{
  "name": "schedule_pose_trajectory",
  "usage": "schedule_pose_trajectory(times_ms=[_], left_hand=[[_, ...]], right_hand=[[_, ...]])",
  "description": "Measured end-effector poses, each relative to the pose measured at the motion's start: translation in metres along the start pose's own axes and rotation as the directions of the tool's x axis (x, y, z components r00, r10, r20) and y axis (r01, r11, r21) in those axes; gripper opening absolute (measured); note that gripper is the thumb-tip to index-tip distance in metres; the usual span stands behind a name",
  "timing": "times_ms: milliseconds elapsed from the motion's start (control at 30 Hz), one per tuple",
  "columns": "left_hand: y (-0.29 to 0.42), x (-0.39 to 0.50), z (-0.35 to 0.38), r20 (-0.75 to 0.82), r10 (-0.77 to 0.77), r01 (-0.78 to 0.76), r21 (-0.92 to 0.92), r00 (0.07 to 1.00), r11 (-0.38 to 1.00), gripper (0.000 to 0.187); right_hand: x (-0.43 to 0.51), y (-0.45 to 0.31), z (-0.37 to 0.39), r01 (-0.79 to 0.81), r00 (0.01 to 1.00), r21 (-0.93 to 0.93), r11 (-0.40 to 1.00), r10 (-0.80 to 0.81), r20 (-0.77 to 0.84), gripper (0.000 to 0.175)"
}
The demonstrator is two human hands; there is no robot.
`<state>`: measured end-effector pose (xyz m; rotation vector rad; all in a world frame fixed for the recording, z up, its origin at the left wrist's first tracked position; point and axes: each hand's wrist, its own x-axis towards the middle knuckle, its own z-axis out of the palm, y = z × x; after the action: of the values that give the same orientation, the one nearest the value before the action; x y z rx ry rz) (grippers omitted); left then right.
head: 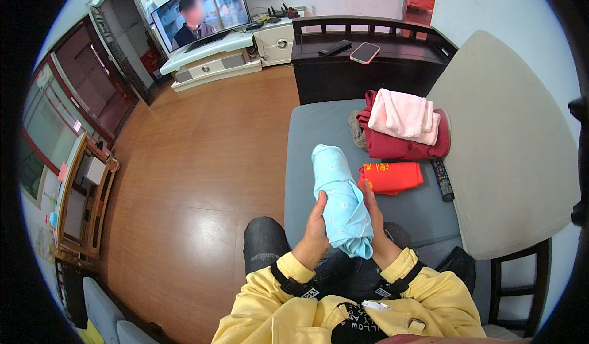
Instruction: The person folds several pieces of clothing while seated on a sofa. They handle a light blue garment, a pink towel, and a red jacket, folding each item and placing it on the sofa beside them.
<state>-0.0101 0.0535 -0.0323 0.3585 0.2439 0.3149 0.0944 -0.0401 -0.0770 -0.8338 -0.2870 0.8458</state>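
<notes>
A light blue cloth with small white marks, rolled into a thick bundle, is held above my lap. My left hand presses its left side, and my right hand supports its right side; some fingers are hidden behind the roll. Just beyond my right hand, a folded bright red cloth with yellow writing lies on the grey seat cushion. Farther back, a folded pink towel rests on folded dark red fabric, with a grey-brown knitted item partly under it.
A black remote control lies by the beige backrest cushion. Another remote and a smartphone sit on the dark wooden armrest. Beyond the wooden floor, a television stands on a white cabinet.
</notes>
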Motion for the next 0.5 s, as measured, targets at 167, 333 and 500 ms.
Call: schedule_pose_trajectory(times_ms=[167,333,500], left_hand=[[0.017,0.005,-0.013,-0.123,0.24,-0.206,0.24,0.963,0.949,0.063],[0.005,0.004,-0.015,-0.227,0.134,-0.105,0.135,0.965,0.985,0.065],[0.002,0.001,-0.007,-0.134,0.16,-0.113,0.3,0.978,0.947,0.064]], right_hand=[[-0.001,-0.004,0.002,0.087,0.992,-0.227,0.97,-0.106,-0.071,0.062],[-0.007,-0.003,0.015,-0.047,0.992,-0.166,0.985,0.065,0.106,0.066],[-0.01,-0.013,0.011,-0.364,0.924,-0.052,0.93,0.368,0.107,0.066]])
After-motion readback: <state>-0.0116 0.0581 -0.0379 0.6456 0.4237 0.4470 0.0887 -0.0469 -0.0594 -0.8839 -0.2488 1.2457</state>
